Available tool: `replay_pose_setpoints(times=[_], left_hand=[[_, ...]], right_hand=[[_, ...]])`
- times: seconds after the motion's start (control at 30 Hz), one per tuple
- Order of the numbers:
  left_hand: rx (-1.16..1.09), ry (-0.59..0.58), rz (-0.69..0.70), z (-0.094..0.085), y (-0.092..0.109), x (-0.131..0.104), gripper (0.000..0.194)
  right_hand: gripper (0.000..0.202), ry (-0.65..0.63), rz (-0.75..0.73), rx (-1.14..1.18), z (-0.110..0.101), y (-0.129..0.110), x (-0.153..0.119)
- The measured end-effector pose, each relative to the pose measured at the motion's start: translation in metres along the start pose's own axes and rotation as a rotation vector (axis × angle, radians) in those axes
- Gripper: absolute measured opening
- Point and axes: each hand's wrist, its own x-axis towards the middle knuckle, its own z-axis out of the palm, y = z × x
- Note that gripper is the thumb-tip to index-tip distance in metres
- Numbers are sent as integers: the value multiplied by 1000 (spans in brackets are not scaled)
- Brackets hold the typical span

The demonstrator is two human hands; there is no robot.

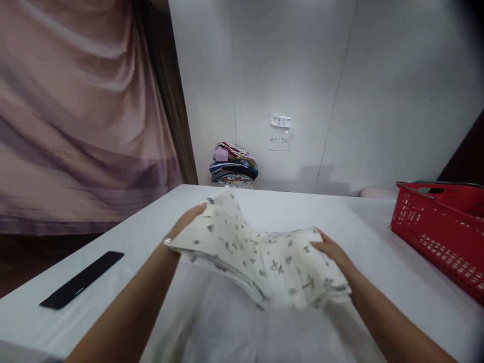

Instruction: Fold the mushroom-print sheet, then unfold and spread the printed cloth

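A folded white cloth (234,242) with a small grey and brown leaf print hangs over the near part of the table, sagging in the middle. Its layers show along the near edge, and whether it is a garment cannot be made out. My left hand (192,216) grips its left side, with most fingers hidden behind the fabric. On the right side my right hand (327,247) pinches the cloth, the fingers partly over its top. A light bracelet is on my left wrist.
A stack of folded clothes (234,165) stands at the table's far edge by the wall. On the right is a red plastic basket (438,227). A flat black object (83,280) lies on the white table (151,227) at left. Pink fabric (75,111) hangs beyond the table's left edge.
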Motion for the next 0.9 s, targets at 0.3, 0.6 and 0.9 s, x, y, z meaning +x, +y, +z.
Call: replay_pose_setpoints(times=[0.3, 0.6, 0.9], left_hand=[[-107, -129, -249, -4, -105, 30, 36], [237, -58, -245, 21, -128, 10, 48], [271, -15, 21, 26, -112, -28, 81]], right_hand=[[77, 85, 20, -202, -70, -26, 24], [75, 260, 108, -606, -94, 30, -4], [80, 170, -44, -609, -78, 15, -15]])
